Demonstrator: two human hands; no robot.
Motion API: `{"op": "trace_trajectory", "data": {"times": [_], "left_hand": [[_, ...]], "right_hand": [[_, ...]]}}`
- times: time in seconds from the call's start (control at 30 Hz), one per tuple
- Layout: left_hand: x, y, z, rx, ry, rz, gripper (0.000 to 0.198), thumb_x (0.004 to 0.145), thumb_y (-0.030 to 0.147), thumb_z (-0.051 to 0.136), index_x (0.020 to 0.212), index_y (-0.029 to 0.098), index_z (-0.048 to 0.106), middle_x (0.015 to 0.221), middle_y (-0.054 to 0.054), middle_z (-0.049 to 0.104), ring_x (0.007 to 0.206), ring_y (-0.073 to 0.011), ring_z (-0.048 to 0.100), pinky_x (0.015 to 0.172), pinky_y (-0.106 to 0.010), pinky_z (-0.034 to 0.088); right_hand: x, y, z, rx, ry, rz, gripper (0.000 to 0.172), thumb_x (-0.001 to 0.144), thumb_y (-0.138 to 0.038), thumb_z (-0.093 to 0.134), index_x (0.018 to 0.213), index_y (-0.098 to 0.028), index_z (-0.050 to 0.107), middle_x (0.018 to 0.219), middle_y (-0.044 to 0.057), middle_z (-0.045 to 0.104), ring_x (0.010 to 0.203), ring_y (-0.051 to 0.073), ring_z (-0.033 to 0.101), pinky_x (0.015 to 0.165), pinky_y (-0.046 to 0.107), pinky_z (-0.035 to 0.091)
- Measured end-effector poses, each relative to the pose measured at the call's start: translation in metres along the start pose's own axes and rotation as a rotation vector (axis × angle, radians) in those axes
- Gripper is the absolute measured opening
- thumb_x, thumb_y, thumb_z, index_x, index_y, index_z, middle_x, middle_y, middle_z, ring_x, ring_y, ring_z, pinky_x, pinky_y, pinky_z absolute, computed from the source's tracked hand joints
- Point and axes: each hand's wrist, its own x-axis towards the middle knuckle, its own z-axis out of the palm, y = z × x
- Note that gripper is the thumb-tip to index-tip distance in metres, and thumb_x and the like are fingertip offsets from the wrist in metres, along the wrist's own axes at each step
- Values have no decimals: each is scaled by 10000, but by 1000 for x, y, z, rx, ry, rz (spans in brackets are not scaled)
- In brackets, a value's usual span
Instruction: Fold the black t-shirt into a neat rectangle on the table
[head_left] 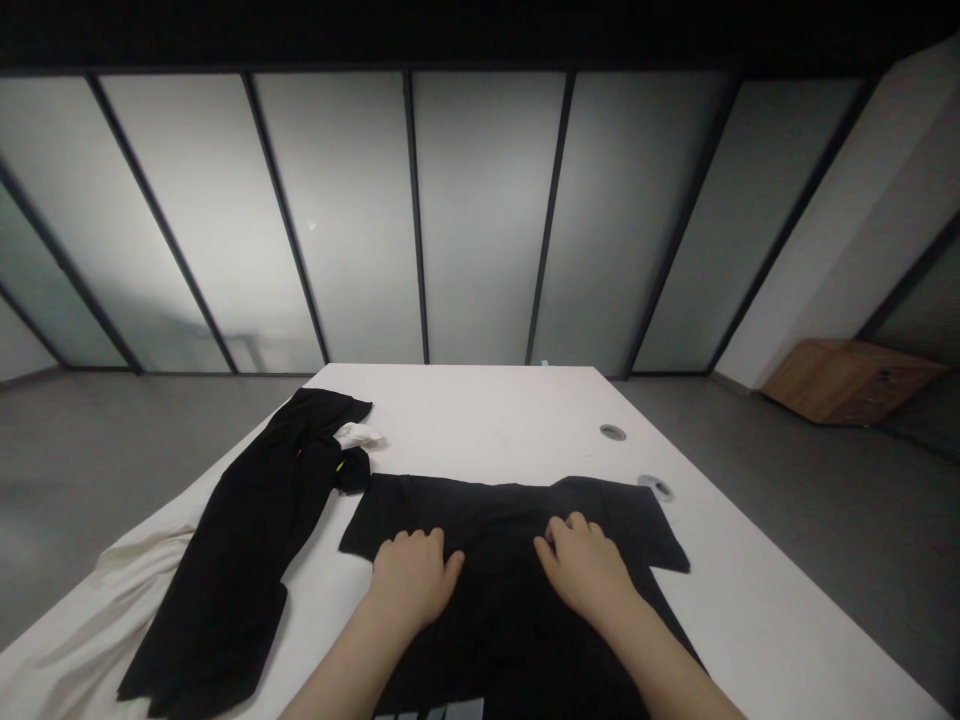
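A black T-shirt (495, 600) lies spread on the white table (765, 610) right in front of me, sleeves out to both sides. My left hand (414, 578) rests on its left chest area, fingers curled down onto the cloth. My right hand (583, 562) lies on the shirt near the collar, its fingers bent and pressing into the fabric. Neither hand lifts the shirt. A white print shows at the shirt's bottom edge.
A second black garment (247, 550) lies in a long heap on the table's left, with a white piece (358, 434) at its top. White cloth (112, 590) lies at the left edge. Two round cable grommets (613, 432) sit at the right. A wooden cabinet (847, 380) stands far right.
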Motion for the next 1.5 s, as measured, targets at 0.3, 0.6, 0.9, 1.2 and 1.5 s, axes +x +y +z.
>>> {"op": "trace_trajectory", "data": {"times": [0.3, 0.6, 0.9, 1.2, 1.5], "left_hand": [[70, -11, 47, -170, 314, 2, 336, 1014, 353, 541, 1280, 218, 694, 1338, -132, 663, 1221, -309, 612, 1026, -429, 485], [88, -52, 59, -142, 358, -210, 585, 1029, 300, 421, 1595, 155, 464, 1658, -180, 436, 1492, -369, 428, 1150, -533, 435], [97, -73, 54, -178, 232, -258, 650, 985, 266, 401, 1630, 187, 421, 1683, -116, 415, 1573, -396, 309, 1243, -655, 273], [93, -84, 49, -157, 347, -471, 640, 1030, 543, 322, 1503, 204, 587, 1567, -211, 540, 1319, -511, 537, 1069, -737, 348], [94, -73, 45, -31, 430, -266, 580, 903, 166, 472, 1465, 76, 585, 1501, -247, 570, 1413, -411, 476, 1077, -522, 434]], "right_hand": [[52, -26, 32, 152, 134, -99, 234, 1018, -339, 543, 1010, -219, 743, 1101, 111, 725, 1075, 301, 634, 910, 399, 458], [71, 32, 51, 156, 137, 95, 683, 991, -374, 503, 1649, -235, 387, 1710, 131, 342, 1511, 410, 352, 1175, 549, 325], [82, 39, 43, 130, 163, 122, 627, 982, -382, 486, 1594, -249, 491, 1439, 139, 596, 1378, 391, 468, 1220, 639, 207], [81, 47, 42, 145, 247, 291, 540, 1035, -559, 407, 1415, -305, 694, 1295, 187, 641, 1232, 424, 564, 1108, 707, 303], [90, 44, 51, 135, 159, -35, 759, 865, -74, 448, 1611, -208, 466, 1640, 90, 476, 1571, 378, 262, 1256, 591, 184]]}}
